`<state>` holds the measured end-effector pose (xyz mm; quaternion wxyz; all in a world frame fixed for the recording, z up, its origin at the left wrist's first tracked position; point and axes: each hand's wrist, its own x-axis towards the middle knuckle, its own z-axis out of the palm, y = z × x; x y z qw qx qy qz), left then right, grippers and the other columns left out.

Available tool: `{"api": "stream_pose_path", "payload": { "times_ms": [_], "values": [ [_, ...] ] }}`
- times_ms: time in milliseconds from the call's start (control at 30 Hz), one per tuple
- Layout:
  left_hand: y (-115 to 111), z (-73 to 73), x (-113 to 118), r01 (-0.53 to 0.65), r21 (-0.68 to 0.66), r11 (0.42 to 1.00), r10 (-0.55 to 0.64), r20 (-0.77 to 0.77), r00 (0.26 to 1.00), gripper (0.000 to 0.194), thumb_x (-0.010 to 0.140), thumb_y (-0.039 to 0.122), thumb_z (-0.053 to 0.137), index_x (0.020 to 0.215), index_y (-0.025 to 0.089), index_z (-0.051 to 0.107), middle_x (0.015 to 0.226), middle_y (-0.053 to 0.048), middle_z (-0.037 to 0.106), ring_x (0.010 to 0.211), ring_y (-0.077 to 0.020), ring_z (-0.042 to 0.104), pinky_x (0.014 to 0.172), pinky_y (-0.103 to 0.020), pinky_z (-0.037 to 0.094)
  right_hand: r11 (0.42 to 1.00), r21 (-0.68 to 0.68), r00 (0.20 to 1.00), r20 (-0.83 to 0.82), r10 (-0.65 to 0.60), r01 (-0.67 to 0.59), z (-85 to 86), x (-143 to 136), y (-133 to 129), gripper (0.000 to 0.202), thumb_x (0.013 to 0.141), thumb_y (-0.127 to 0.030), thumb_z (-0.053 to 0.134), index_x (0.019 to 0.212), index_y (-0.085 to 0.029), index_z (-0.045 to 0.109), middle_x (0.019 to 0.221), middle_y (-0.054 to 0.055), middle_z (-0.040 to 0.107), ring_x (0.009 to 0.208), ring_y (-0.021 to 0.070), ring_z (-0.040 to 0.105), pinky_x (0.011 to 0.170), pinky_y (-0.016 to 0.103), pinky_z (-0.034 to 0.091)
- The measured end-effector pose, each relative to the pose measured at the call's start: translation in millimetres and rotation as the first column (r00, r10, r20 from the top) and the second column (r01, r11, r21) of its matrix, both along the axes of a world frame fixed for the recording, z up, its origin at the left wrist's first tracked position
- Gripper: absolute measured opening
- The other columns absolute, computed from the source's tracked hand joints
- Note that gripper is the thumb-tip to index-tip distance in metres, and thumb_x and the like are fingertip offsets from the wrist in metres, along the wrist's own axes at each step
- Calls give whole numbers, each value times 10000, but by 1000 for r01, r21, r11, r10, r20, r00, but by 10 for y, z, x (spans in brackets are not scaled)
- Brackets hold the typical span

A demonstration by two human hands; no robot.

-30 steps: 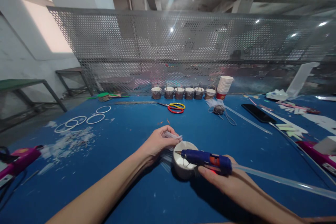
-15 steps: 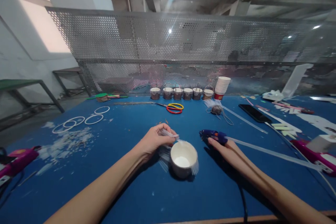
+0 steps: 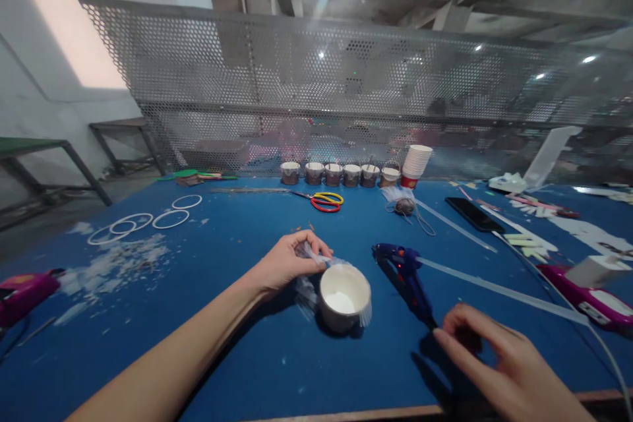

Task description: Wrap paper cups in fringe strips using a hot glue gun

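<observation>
My left hand (image 3: 291, 254) pinches a sheer whitish strip (image 3: 312, 254) at the back left rim of a small paper cup (image 3: 345, 300). The cup stands upright, its white inside showing, with sheer fringe hanging from its side. Blue glue gun (image 3: 408, 270) lies to the right of the cup, nozzle pointing left. My right hand (image 3: 494, 349) is just off the end of the gun's handle, near its cord. Its thumb and forefinger are apart, and nothing shows between them.
Scissors (image 3: 326, 202), a row of small bucket-like cups (image 3: 333, 175) and stacked paper cups (image 3: 416, 165) stand farther back. White rings (image 3: 171, 218) and scraps (image 3: 123, 264) lie left. A phone (image 3: 473, 213), a long sheer strip (image 3: 504, 288) and a magenta device (image 3: 586, 300) are right.
My right hand has let go of the glue gun and drawn back toward me, to the right. The gun's handle now shows. My left hand keeps its pinch at the cup.
</observation>
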<state>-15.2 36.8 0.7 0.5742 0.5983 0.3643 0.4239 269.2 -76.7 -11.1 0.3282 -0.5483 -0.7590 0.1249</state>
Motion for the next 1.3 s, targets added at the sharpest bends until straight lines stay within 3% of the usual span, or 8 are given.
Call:
{"api": "stream_pose_path", "payload": {
  "times_ms": [100, 233, 367, 467, 567, 700, 967, 1300],
  "values": [
    [-8, -2, 3, 6, 14, 1000, -6, 25, 1000, 252, 578, 156, 770, 611, 186, 522, 753, -28, 676, 944, -225, 630, 904, -403, 425, 976, 54, 976, -34, 215, -213, 191, -284, 40, 131, 894, -256, 501, 798, -216, 580, 716, 6, 624, 630, 136, 589, 590, 219, 475],
    [-20, 3, -4, 14, 35, 999, -15, 40, 999, 253, 576, 170, 774, 607, 181, 524, 735, -28, 665, 935, -218, 619, 881, -386, 431, 955, 134, 957, -84, 276, -264, 407, -650, 482, 125, 867, -173, 497, 816, -191, 610, 800, 37, 656, 726, 154, 592, 667, 260, 466],
    [-24, 19, -30, 23, 44, 999, -25, 49, 998, 279, 574, 192, 784, 597, 177, 506, 703, -11, 638, 846, -186, 608, 822, -348, 442, 924, -3, 922, -70, 381, -382, 481, -861, 909, 137, 801, -94, 563, 785, -185, 664, 831, 26, 686, 776, 152, 595, 711, 260, 446],
    [-14, 19, -48, 33, 50, 998, -34, 32, 999, 287, 576, 203, 779, 592, 172, 494, 700, -2, 627, 727, -144, 580, 752, -314, 443, 879, -123, 888, -84, 453, -460, 478, -919, 1066, 110, 781, -103, 612, 790, -178, 692, 827, 17, 686, 753, 141, 593, 696, 242, 435],
    [6, -5, -63, 62, 50, 997, -63, 16, 998, 273, 595, 189, 760, 600, 170, 487, 699, 3, 622, 686, -125, 558, 707, -291, 431, 840, -195, 862, -133, 489, -507, 466, -923, 1119, 85, 777, -110, 630, 784, -165, 694, 792, 4, 670, 717, 125, 586, 666, 220, 429],
    [26, -38, -75, 91, 59, 994, -92, 8, 996, 252, 617, 171, 744, 619, 169, 492, 712, 7, 624, 700, -121, 555, 695, -275, 417, 818, -185, 839, -138, 527, -544, 445, -911, 1121, 66, 788, -128, 642, 791, -166, 696, 795, -3, 649, 734, 120, 582, 688, 217, 423],
    [17, -22, -77, 92, 32, 995, -92, -20, 996, 253, 621, 182, 729, 624, 172, 476, 712, 14, 603, 685, -113, 536, 693, -275, 407, 843, -128, 851, -133, 508, -523, 364, -919, 1067, 66, 820, -162, 639, 821, -185, 701, 833, 0, 660, 745, 125, 596, 698, 232, 439],
    [4, -1, -70, 114, 25, 993, -114, -21, 993, 234, 609, 148, 721, 616, 172, 488, 705, 12, 605, 673, -109, 527, 669, -268, 402, 855, -64, 857, -4, 516, -515, 342, -923, 1071, 89, 847, -163, 629, 806, -169, 708, 785, 10, 679, 674, 113, 582, 651, 218, 417]
  ]
}}
